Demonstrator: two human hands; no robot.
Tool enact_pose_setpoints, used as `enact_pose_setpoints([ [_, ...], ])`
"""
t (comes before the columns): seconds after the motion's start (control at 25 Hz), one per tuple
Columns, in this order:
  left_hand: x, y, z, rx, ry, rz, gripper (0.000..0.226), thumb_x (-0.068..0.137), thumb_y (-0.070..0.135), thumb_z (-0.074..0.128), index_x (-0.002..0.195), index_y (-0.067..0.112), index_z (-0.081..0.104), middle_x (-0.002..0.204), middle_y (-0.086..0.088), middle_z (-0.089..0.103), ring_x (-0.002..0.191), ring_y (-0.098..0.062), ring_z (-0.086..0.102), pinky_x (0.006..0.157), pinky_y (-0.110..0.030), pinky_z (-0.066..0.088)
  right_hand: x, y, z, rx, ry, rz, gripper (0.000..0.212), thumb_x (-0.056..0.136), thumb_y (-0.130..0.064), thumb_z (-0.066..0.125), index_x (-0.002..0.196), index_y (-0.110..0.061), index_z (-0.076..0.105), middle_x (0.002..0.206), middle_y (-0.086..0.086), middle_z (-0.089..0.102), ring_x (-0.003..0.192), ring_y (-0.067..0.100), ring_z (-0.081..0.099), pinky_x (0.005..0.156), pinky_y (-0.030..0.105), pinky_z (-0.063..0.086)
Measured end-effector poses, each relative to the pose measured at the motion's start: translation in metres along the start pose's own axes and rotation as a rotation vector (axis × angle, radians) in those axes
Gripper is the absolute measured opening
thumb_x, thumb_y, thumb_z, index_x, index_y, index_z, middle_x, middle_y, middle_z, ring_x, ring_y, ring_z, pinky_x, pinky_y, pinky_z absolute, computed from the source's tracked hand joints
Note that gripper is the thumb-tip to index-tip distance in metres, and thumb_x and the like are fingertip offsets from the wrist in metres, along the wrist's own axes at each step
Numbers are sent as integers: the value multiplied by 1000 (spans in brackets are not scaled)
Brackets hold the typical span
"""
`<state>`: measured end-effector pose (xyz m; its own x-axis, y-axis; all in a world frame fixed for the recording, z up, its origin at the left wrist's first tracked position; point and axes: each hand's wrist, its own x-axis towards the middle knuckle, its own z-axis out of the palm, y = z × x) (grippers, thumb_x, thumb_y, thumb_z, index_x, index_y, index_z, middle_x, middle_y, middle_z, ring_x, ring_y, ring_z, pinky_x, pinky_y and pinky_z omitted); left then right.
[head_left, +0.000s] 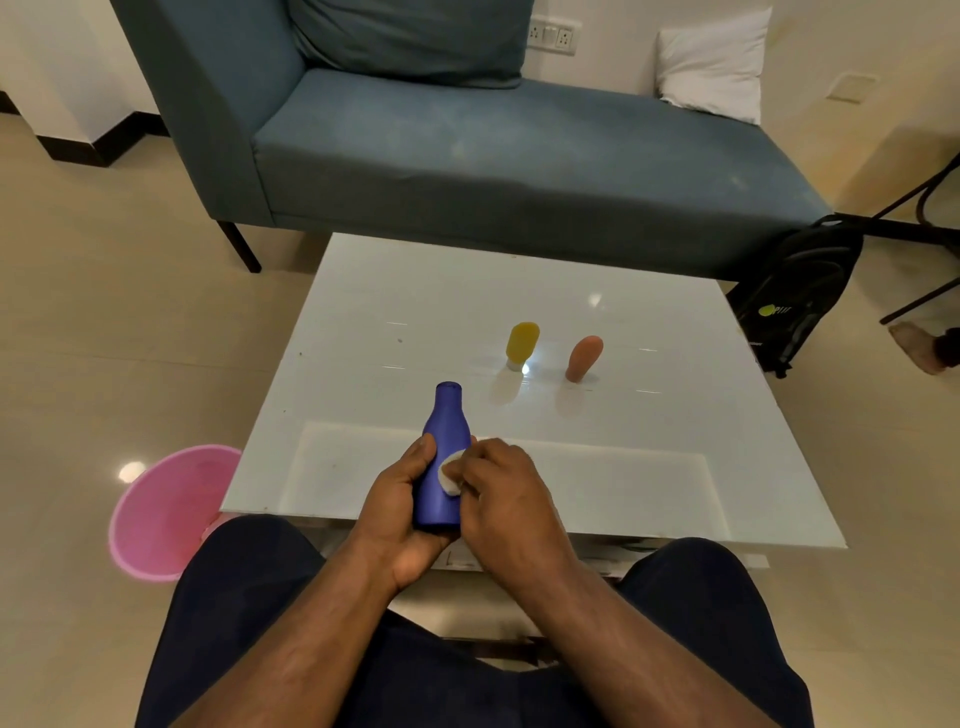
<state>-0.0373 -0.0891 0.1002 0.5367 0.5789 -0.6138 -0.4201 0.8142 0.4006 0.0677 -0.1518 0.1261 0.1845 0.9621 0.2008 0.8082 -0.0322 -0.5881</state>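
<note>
The left hand (400, 512) has its grip closed around the lower body of a dark blue plastic bottle (444, 441) with a narrow neck. The thumb lies up along the bottle's 9 o'clock side and the fingers are wrapped behind it. The bottle is held over the 6 o'clock edge of the glossy white rectangular worktop (415, 322), tilted so that its neck points toward 12 o'clock, away from the person. Its base sits in the palm rather than on the surface.

The right hand (506, 499) comes in from 4 o'clock with curled fingers. Its grip pinches a small round white pad (451, 470) and presses it flat against the 3 o'clock side of the bottle's body, just below the shoulder. The two hands touch around the bottle.

Farther out on the worktop, at about 1 o'clock from the blue bottle, a yellow translucent squeeze bottle (522, 344) stands on its white cap. A peach-coloured soft squeeze bottle (584, 357) stands near it at its 3 o'clock side, and the two are apart.

On the beige tiled floor at 8 o'clock of the worktop stands a pink plastic bucket (166, 512). A teal fabric sofa (493, 156) fills the 12 o'clock side, with a white pillow (711, 65) at its 2 o'clock end. A black backpack (800, 296) is at 3 o'clock of the worktop, beside the sofa's corner.
</note>
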Motion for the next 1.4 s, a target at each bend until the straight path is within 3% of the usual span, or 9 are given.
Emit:
enact_pose_setpoints([
  [0.12,-5,0,2,26,-2,-22,45,96,37,59,129,7,64,107,-17,74,86,-29,73,75,-43,61,10,3,0,69,13,99,9,86,-19,57,90,-21,65,94,-10,55,88,9,49,77,21,44],
  [0.28,-3,4,2,-11,5,-3,50,99,42,54,131,6,63,125,-17,71,103,-29,68,97,-44,53,-21,-20,6,-167,-41,-128,24,75,-10,68,97,-18,70,94,-4,64,85,16,52,73,25,50],
  [0.48,-2,-1,2,20,-1,-46,48,98,46,53,127,9,65,106,-16,75,86,-29,74,74,-43,60,10,-1,-2,-4,-2,7,15,85,-19,57,94,-18,68,98,-3,60,89,12,50,79,21,46],
  [0.64,-6,0,4,15,-15,-51,44,99,45,53,128,13,65,107,-15,75,89,-31,71,86,-50,54,29,5,-2,44,57,113,10,89,-21,55,90,-21,65,96,-6,57,88,12,51,79,24,46],
  [0.76,-6,2,3,47,-16,-48,48,98,47,53,127,10,66,109,-17,74,91,-30,73,77,-46,59,13,-5,1,-25,37,29,15,89,-21,58,101,-19,67,102,-3,61,92,10,51,82,17,44],
  [1.0,-4,2,2,29,-15,-57,56,97,48,53,133,6,63,130,-14,69,107,-30,67,90,-45,54,-20,-12,0,-100,-26,-135,24,77,-12,67,101,-16,69,100,0,66,89,14,57,77,24,52],
  [1.12,-6,0,4,76,-35,-77,53,96,48,54,131,9,65,118,-18,72,98,-32,71,84,-48,57,-4,-1,-4,60,10,27,11,86,-19,62,96,-23,65,102,-9,59,91,3,53,78,14,47],
  [1.24,-10,-1,7,72,-27,-75,49,98,46,52,130,11,64,114,-20,73,96,-34,71,86,-52,57,10,3,-6,249,71,201,4,87,-25,59,88,-29,60,96,-12,57,86,6,57,78,26,53],
  [1.4,-7,3,5,1,-28,-54,54,98,46,53,134,6,62,121,-17,72,96,-29,72,77,-43,63,-19,-10,2,-89,26,-101,22,83,-15,64,105,-18,66,104,-3,62,93,13,54,80,21,50],
])
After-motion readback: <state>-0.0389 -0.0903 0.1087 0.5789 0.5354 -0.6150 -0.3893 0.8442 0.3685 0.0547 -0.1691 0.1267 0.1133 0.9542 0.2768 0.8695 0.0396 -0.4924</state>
